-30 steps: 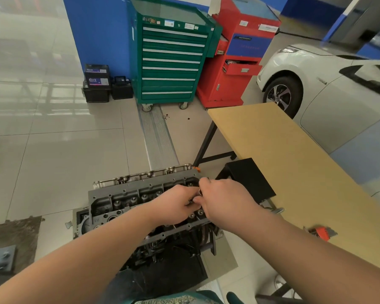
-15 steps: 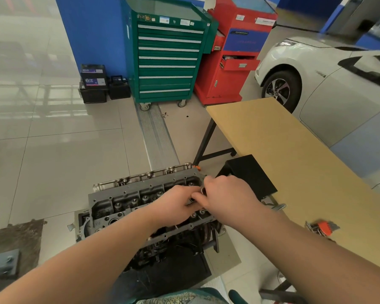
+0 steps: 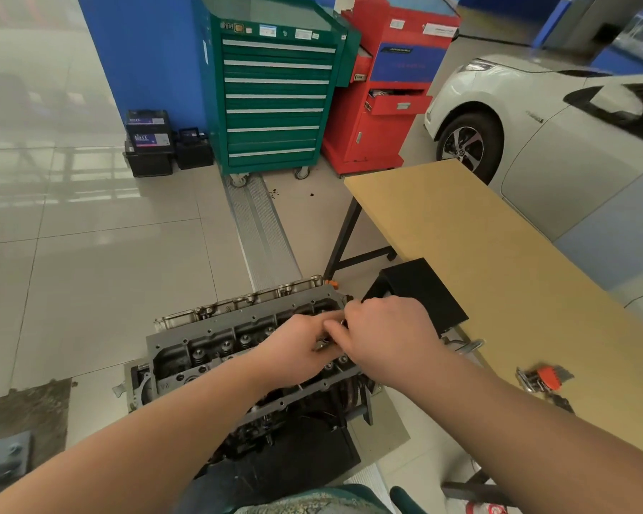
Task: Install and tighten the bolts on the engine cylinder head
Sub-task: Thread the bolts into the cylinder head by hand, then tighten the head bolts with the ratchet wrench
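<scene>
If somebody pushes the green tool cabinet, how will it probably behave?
The green tool cabinet would probably roll, since it stands on caster wheels on smooth floor tiles. It is likely heavy: it is tall, with many drawers.

Cylinder head (image 3: pixel 216 346) on the floor left of the table (image 3: pixel 479 254) (tool cabinet (image 3: pixel 275 94) behind), hands over it.

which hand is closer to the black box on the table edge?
Right. The right hand sits just in front of the black box, nearly against its near side. The left hand is further left, over the cylinder head, behind the right hand.
</scene>
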The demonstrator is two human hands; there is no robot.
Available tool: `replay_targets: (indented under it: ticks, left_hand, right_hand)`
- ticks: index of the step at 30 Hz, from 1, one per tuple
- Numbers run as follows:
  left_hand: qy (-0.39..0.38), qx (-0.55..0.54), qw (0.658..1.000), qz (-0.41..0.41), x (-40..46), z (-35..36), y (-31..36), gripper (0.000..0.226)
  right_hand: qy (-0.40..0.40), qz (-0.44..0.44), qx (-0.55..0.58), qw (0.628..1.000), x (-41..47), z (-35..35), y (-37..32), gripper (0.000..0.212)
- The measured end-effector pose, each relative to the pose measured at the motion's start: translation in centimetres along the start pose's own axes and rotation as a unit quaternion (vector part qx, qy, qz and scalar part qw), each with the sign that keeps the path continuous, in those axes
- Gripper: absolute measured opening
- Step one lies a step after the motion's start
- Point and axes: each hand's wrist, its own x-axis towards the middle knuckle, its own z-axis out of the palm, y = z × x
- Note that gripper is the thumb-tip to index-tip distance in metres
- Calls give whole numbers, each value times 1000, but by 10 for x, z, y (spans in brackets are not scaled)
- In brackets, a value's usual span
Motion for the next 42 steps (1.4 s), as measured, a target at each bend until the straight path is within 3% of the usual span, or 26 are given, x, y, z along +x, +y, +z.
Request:
replay_targets:
  ticks: [1, 3, 5, 9, 14, 16, 19, 24, 28, 32, 34, 37, 40, 42]
  left_hand:
    - [18, -17, 1000, -12, -1, 3, -1, 41]
    - [91, -4, 996, -19, -2, 9, -7, 29]
    - [130, 23, 991, -20, -3, 11, -7, 22]
    - [63, 23, 998, 18, 0, 5, -2, 10]
    - [-3, -13, 1000, 6, 2, 0, -5, 16]
    - [20, -10, 1000, -22, 1, 8, -3, 26]
    - [65, 14, 996, -56, 2, 26, -1, 28]
    - [154, -114, 974, -117, 2, 50, 6, 14]
    - [227, -127, 951, -169, 12, 68, 17, 37]
    - [307, -152, 909, -237, 23, 74, 28, 69]
    - [350, -180, 883, -257, 28, 77, 33, 74]
    - [419, -229, 831, -285, 34, 86, 43, 61]
    - [474, -227, 800, -290, 41, 94, 53, 49]
    - [502, -213, 783, -299, 46, 98, 58, 40]
  right_hand:
    - [-1, 9, -2, 1000, -1, 2, -2, 57]
    - [5, 13, 17, 1000, -1, 3, -3, 60]
    - [23, -19, 65, 997, -3, 5, 1, 49]
    - [-9, -35, 106, 994, -7, 7, 6, 27]
    - [2, 16, 48, 999, -2, 11, 5, 63]
    - [-7, 27, 76, 997, -1, 16, 4, 76]
    - [7, 51, 171, 984, -8, 30, 4, 71]
    - [11, 196, 345, 918, -36, 88, 50, 63]
    - [-12, 388, 423, 819, -80, 162, 148, 26]
    - [33, 549, 363, 752, -140, 225, 261, 12]
    - [18, 589, 313, 745, -170, 254, 306, 25]
    - [-41, 632, 260, 728, -206, 292, 355, 46]
    - [-125, 673, 247, 686, -228, 321, 376, 53]
    - [-190, 667, 239, 680, -243, 339, 376, 52]
